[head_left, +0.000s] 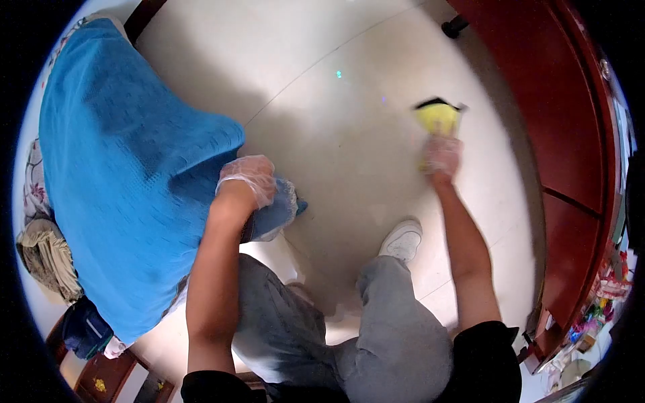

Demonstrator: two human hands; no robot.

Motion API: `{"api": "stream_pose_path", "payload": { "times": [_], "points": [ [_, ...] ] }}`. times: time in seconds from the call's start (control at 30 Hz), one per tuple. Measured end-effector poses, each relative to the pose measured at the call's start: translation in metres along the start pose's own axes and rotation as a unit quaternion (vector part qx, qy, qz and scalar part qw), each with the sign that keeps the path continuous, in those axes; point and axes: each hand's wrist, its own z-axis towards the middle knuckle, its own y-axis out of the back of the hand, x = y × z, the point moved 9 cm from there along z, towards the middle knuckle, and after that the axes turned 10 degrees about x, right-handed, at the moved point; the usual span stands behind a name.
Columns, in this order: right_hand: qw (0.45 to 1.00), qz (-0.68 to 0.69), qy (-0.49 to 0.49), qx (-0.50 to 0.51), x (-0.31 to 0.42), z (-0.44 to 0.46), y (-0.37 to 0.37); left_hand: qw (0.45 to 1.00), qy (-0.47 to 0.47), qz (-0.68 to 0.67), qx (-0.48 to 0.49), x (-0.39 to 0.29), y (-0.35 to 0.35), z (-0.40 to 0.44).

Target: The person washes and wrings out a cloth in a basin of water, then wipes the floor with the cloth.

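Note:
My left hand, in a clear plastic glove, is closed at the near edge of a large blue cloth. A bunched part of the cloth with a pale fringed edge hangs out below the fist. Out over the pale floor to the right, my right hand wears the same kind of glove. Its fingers are wrapped round a yellow object with a black front edge. Motion blurs that object, and its exact kind is not clear.
Dark red wooden furniture lines the right side. Below it sit colourful small items. Folded beige clothing and a dark blue bag lie at the left. My white shoe stands on the tiled floor.

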Motion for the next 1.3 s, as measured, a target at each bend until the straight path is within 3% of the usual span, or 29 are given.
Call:
{"api": "stream_pose_path", "payload": {
  "times": [0.07, 0.1, 0.2, 0.23, 0.27, 0.33, 0.37, 0.43, 0.47, 0.5, 0.57, 0.63, 0.7, 0.77, 0.8, 0.87, 0.93, 1.03, 1.07, 1.17, 1.23, 1.3],
  "points": [
    [0.994, -0.007, -0.057, -0.089, -0.098, 0.003, 0.015, 1.0, 0.008, -0.019, -0.011, -0.005, -0.005, 0.005],
    [0.989, -0.022, -0.146, -0.02, -0.128, 0.0, 0.029, 1.0, -0.015, -0.004, -0.003, -0.012, -0.005, 0.009],
    [0.95, 0.033, -0.301, 0.081, -0.164, 0.006, 0.016, 0.999, -0.039, 0.019, -0.003, -0.017, -0.007, 0.012],
    [0.914, 0.172, -0.358, 0.081, -0.157, -0.006, 0.0, 0.999, -0.027, 0.016, -0.023, -0.019, -0.002, 0.013],
    [0.914, 0.208, -0.344, 0.049, -0.134, -0.005, -0.003, 0.999, -0.017, 0.015, -0.044, -0.025, 0.006, 0.013],
    [0.956, 0.196, -0.216, 0.014, -0.04, 0.002, -0.015, 0.996, -0.017, 0.017, -0.087, -0.044, 0.02, 0.015],
    [0.969, 0.192, -0.146, 0.047, 0.018, -0.001, -0.03, 0.993, -0.023, 0.022, -0.111, -0.051, 0.021, 0.024],
    [0.955, 0.184, 0.003, 0.232, 0.146, -0.036, -0.09, 0.992, -0.031, 0.029, -0.12, -0.066, 0.024, 0.036],
    [0.952, 0.171, 0.23, 0.106, 0.21, -0.087, -0.028, 0.993, -0.034, 0.032, -0.105, -0.074, 0.024, 0.042],
    [0.93, 0.181, 0.294, 0.124, 0.255, -0.119, -0.056, 0.995, -0.038, 0.035, -0.09, -0.085, 0.023, 0.046],
    [0.829, 0.331, 0.391, 0.226, 0.318, -0.178, -0.073, 0.995, -0.053, 0.038, -0.08, -0.107, 0.021, 0.052],
    [0.854, 0.328, 0.384, 0.124, 0.288, -0.193, -0.041, 0.994, -0.068, 0.04, -0.078, -0.132, 0.02, 0.056],
    [0.904, 0.25, 0.313, 0.147, 0.25, -0.173, -0.028, 0.993, -0.083, 0.036, -0.077, -0.149, 0.021, 0.058],
    [0.94, 0.271, 0.02, 0.205, 0.141, -0.112, -0.04, 0.993, -0.1, 0.026, -0.057, -0.164, 0.028, 0.056],
    [0.926, 0.281, -0.123, 0.22, 0.086, -0.093, -0.044, 0.993, -0.108, 0.022, -0.047, -0.175, 0.029, 0.056],
    [0.93, 0.315, -0.163, 0.096, -0.033, -0.086, -0.054, 0.984, -0.149, 0.081, -0.059, -0.187, 0.008, 0.072],
    [0.928, 0.287, -0.236, 0.039, -0.163, -0.108, -0.078, 0.97, -0.184, 0.151, -0.052, -0.2, -0.007, 0.08],
    [0.884, 0.14, -0.443, 0.045, -0.312, -0.183, -0.074, 0.955, -0.207, 0.212, -0.019, -0.234, -0.036, 0.076],
    [0.829, 0.197, -0.499, 0.159, -0.342, -0.207, -0.094, 0.956, -0.207, 0.207, -0.016, -0.24, -0.043, 0.08],
    [0.761, 0.299, -0.575, 0.009, -0.323, -0.217, -0.052, 0.971, -0.178, 0.16, 0.025, -0.256, -0.046, 0.078],
    [0.807, 0.28, -0.517, -0.051, -0.286, -0.183, -0.049, 0.981, -0.152, 0.108, 0.058, -0.268, -0.056, 0.077],
    [0.878, 0.261, -0.396, -0.068, -0.202, -0.117, -0.046, 0.989, -0.118, 0.051, 0.076, -0.276, -0.073, 0.088]
  ]
}}
